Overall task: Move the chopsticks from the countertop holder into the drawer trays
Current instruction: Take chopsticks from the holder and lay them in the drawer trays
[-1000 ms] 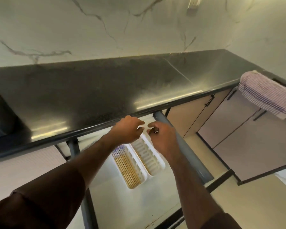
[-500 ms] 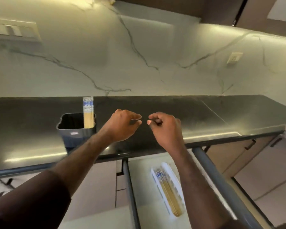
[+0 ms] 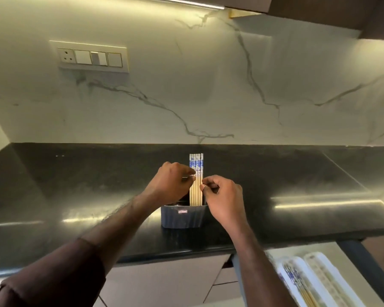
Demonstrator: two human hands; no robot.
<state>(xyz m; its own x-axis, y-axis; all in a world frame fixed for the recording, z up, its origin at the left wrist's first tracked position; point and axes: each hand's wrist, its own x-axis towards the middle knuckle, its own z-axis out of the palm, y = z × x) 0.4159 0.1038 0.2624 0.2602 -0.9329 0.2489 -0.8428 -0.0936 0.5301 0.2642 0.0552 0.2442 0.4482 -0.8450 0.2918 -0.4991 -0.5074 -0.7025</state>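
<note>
Several wooden chopsticks [image 3: 196,165] with blue-and-white tops stand upright in a dark blue holder [image 3: 182,218] on the black countertop [image 3: 75,185]. My left hand [image 3: 171,182] pinches at the bundle's left edge, thumb and forefinger closed on the outer stick. From the other side, my right hand [image 3: 224,200] pinches the bundle's right edge a little lower. At the lower right the drawer [image 3: 275,253] stands pulled out with two white trays. The left tray [image 3: 283,275] holds several chopsticks; the right tray [image 3: 326,278] shows only its slotted bottom.
A marble backsplash with a switch plate [image 3: 91,57] rises behind the counter. Dark upper cabinets [image 3: 319,9] hang overhead. Closed cabinet fronts [image 3: 175,282] sit below the counter to the left of the drawer, whose dark frame [image 3: 368,269] runs along its right side.
My view swung up and left from the drawer to the holder. Both hands, pinched and empty before, have reached the chopsticks and closed on the bundle's two edges.
</note>
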